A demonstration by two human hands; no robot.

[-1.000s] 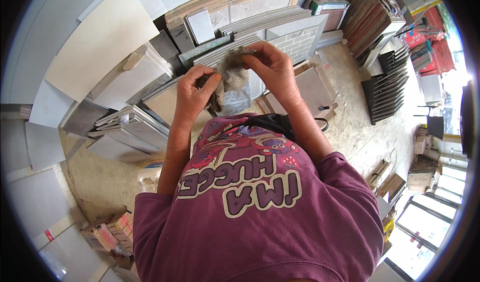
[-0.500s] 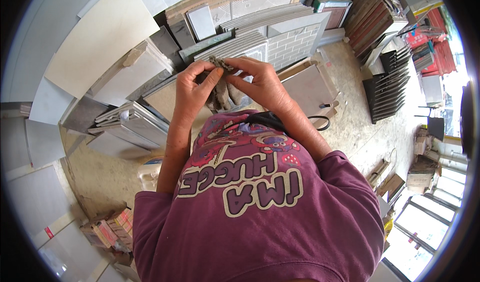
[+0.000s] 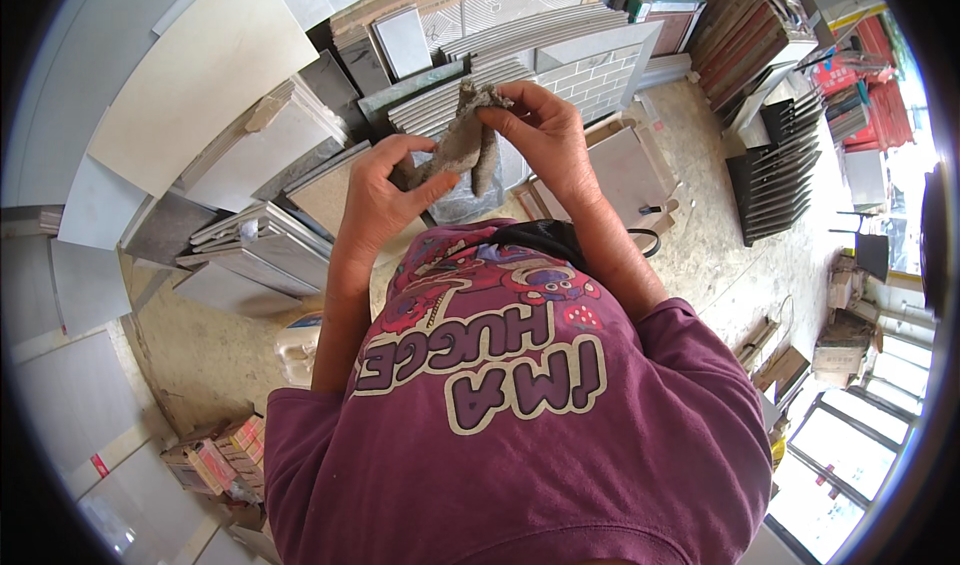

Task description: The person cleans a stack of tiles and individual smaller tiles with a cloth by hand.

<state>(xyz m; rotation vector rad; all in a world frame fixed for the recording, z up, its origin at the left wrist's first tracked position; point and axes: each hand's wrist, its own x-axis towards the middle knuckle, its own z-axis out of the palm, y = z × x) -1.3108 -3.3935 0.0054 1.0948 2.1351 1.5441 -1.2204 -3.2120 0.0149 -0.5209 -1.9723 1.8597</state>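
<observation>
A worn, grey-brown rag point(image 3: 462, 147) hangs bunched between my two hands, in front of my chest. My right hand point(image 3: 548, 137) pinches its frayed top end between thumb and fingers. At the rag's lower left side, my left hand point(image 3: 385, 190) has it between thumb and curled fingers, the thumb and forefinger fairly wide apart. One fold of the rag dangles down between the hands. Below it shows a shiny, greyish, see-through thing point(image 3: 468, 205), partly hidden, whose kind I cannot make out.
Stacked tiles point(image 3: 400, 45) and a brick-patterned panel point(image 3: 590, 85) lean ahead. Large slabs point(image 3: 205, 75) stand on the left. A flat pale panel point(image 3: 630, 175) lies right of my hands. Farther right are a black slotted rack point(image 3: 770, 175) and a window point(image 3: 840, 455).
My hands have moved apart. The right one has risen up and to the right with the rag's top end, and the left has dropped lower. The rag is now more spread out.
</observation>
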